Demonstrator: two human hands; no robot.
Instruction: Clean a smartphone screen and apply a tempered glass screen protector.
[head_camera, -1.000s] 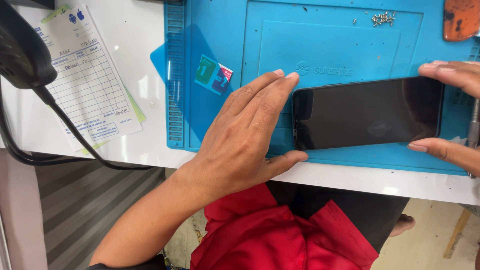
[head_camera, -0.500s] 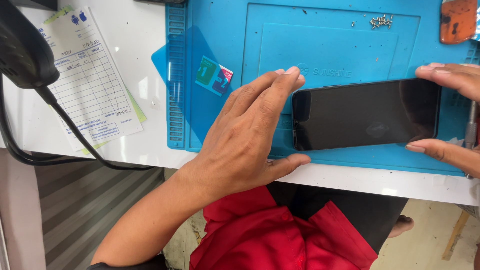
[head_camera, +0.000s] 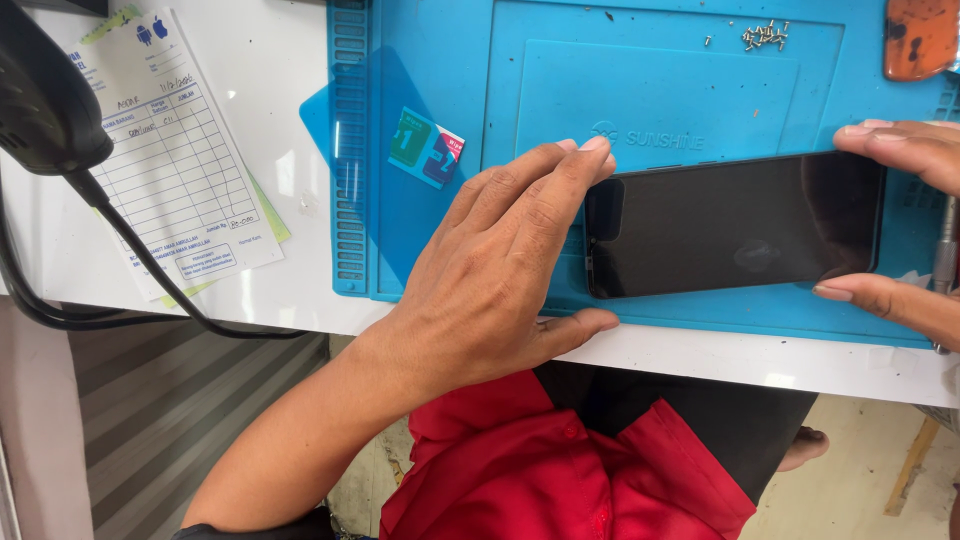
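A black smartphone (head_camera: 735, 225) lies screen up, lengthwise, on a blue work mat (head_camera: 650, 90) near the table's front edge. My left hand (head_camera: 500, 270) rests flat at the phone's left end, fingers on its upper corner and thumb along the mat's front edge. My right hand (head_camera: 895, 225) grips the phone's right end, fingers over the top edge and thumb under the bottom edge.
A small green and red card (head_camera: 427, 147) lies on the mat's left part. Several tiny screws (head_camera: 765, 35) sit at the mat's back. An orange object (head_camera: 920, 38) is at the back right. A printed paper form (head_camera: 170, 150) and a black cable (head_camera: 150, 270) lie to the left. A metal tool (head_camera: 945, 255) shows by my right hand.
Both hands keep their hold on the phone's ends. The view has shifted only slightly; nothing else has visibly moved.
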